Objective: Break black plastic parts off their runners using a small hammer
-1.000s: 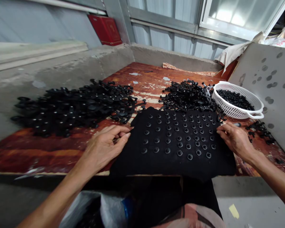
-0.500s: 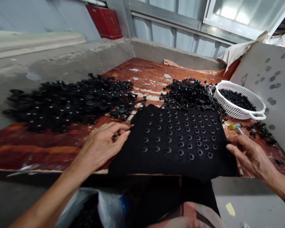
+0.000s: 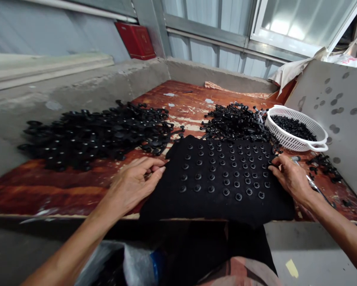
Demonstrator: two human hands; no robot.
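A black cloth [image 3: 196, 206] lies over the table's front edge, with rows of small round black plastic parts [image 3: 211, 189] standing on it. My left hand [image 3: 138, 178] is at the cloth's left edge, thumb and forefinger pinched together on it. At the upper right edge of the cloth, my right hand [image 3: 291, 176] has its thumb and fingers closed on the border, close to the last round parts. Partly hidden behind that hand is a screwdriver [image 3: 295, 158].
Black plastic parts form a large pile [image 3: 97, 133] at left and a smaller pile [image 3: 236, 121] behind the cloth. A white basket [image 3: 305, 145] of small black pieces stands at right, with loose parts [image 3: 325, 167] in front. A grey board [image 3: 345, 119] borders the right side.
My right hand has moved up and left along the cloth's right edge. My left hand stays at the left edge. The whole view has shifted slightly.
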